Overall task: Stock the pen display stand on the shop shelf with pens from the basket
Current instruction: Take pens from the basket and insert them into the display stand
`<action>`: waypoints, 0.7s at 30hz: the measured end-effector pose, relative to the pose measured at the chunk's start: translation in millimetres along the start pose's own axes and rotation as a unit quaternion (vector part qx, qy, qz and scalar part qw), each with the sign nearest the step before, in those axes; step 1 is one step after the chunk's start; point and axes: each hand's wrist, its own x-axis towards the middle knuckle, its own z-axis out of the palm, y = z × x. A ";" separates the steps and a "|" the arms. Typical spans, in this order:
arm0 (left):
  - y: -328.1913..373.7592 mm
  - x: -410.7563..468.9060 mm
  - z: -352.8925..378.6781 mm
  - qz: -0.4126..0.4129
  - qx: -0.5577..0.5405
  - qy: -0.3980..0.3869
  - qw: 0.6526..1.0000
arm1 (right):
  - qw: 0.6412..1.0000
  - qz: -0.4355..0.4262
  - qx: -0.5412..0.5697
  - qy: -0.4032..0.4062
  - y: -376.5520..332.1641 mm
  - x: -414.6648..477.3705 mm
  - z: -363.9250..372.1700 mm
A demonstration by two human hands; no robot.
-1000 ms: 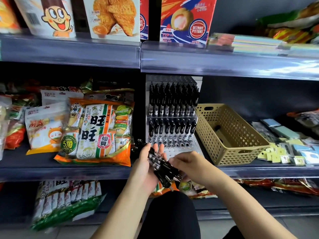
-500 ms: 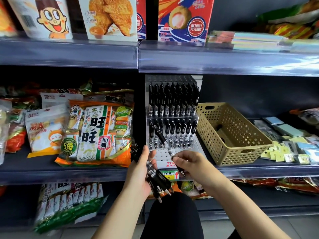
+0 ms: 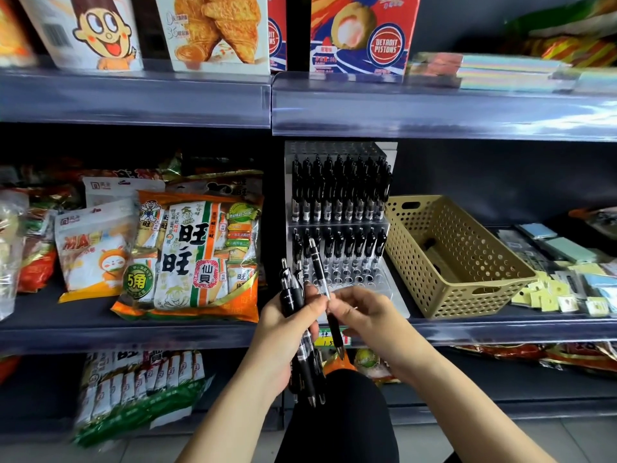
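The clear tiered pen display stand [image 3: 394, 295] sits on the middle shelf, its upper two rows filled with black pens and its front holes bare. My left hand [image 3: 283, 332] grips a bunch of black pens [image 3: 302, 362], held nearly upright just in front of the stand's left corner. My right hand [image 3: 364, 315] pinches a single black pen [image 3: 322, 279] by its middle, clicker end up and tip down, in front of the stand. The tan perforated basket [image 3: 467, 289] stands right of the stand; one dark pen shows inside.
A large orange-and-green rice-cracker bag [image 3: 193, 255] lies left of the stand. Small stationery packs [image 3: 561, 289] lie right of the basket. The upper shelf edge [image 3: 434, 108] overhangs the stand. Snack bags fill the lower shelf, and my dark-clad knee [image 3: 340, 416] is below my hands.
My right hand drew one pen out of the bunch and turned it upright. My left hand raised the bunch from slanting to nearly vertical. Both hands rose a little toward the stand.
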 end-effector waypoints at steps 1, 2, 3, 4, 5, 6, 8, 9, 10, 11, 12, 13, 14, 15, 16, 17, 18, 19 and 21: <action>-0.8 -0.2 -1.4 0.000 0.016 -0.013 1.000 | 1.000 0.008 0.024 0.014 -1.5 1.1 -0.8; -1.9 -0.1 -2.7 -0.003 0.034 -0.025 0.999 | 0.998 0.016 0.050 0.028 -2.9 2.4 -1.7; -2.7 -0.1 -3.5 -0.008 0.051 -0.038 0.998 | 0.996 0.024 0.069 0.041 -3.7 4.3 -2.6; -3.3 0.0 -4.5 -0.012 0.066 -0.050 0.996 | 0.995 0.030 0.083 0.052 -4.7 6.2 -3.2; -3.7 -0.3 -5.3 -0.015 0.079 -0.064 0.995 | 0.993 0.037 0.095 0.059 -5.2 8.2 -3.6; -4.2 -0.5 -5.7 -0.014 0.090 -0.078 0.993 | 0.991 0.042 0.109 0.062 -5.9 9.7 -4.1; -5.0 -0.9 -6.6 -0.007 0.099 -0.103 0.990 | 0.989 0.049 0.126 0.060 -6.1 12.6 -4.5; -5.2 -0.5 -7.0 -0.004 0.100 -0.107 0.989 | 0.988 0.049 0.133 0.058 -6.2 13.9 -4.8; -5.4 0.4 -7.4 0.001 0.099 -0.107 0.989 | 0.987 0.047 0.141 0.058 -6.7 15.2 -4.8; -5.4 1.4 -7.9 0.004 0.100 -0.104 0.990 | 0.986 0.043 0.152 0.059 -7.5 16.1 -4.7; -5.3 2.8 -9.2 0.007 0.101 -0.100 0.990 | 0.984 0.040 0.165 0.060 -8.5 17.1 -3.9; -5.1 3.9 -10.4 0.008 0.103 -0.095 0.990 | 0.981 0.037 0.179 0.065 -9.5 18.1 -3.1; -5.4 5.3 -12.2 0.008 0.102 -0.088 0.991 | 0.978 0.033 0.193 0.072 -10.5 19.3 -2.3; -5.5 6.2 -13.6 0.005 0.095 -0.080 0.992 | 0.976 0.028 0.202 0.082 -12.0 20.7 -1.8; -5.7 7.5 -15.0 0.000 0.086 -0.066 0.994 | 0.974 0.018 0.205 0.092 -13.7 22.3 -2.2; -5.9 9.0 -16.9 -0.008 0.079 -0.045 0.996 | 0.975 0.006 0.198 0.104 -16.1 24.8 -2.9; -5.6 10.3 -18.7 -0.015 0.071 -0.019 0.997 | 0.976 -0.008 0.184 0.117 -19.2 27.3 -4.2; -4.9 11.8 -21.5 -0.021 0.060 0.006 0.998 | 0.977 -0.026 0.167 0.131 -23.3 30.4 -5.8; -4.2 15.0 -28.0 -0.031 0.021 0.050 0.998 | 0.976 -0.071 0.123 0.167 -31.9 37.6 -8.8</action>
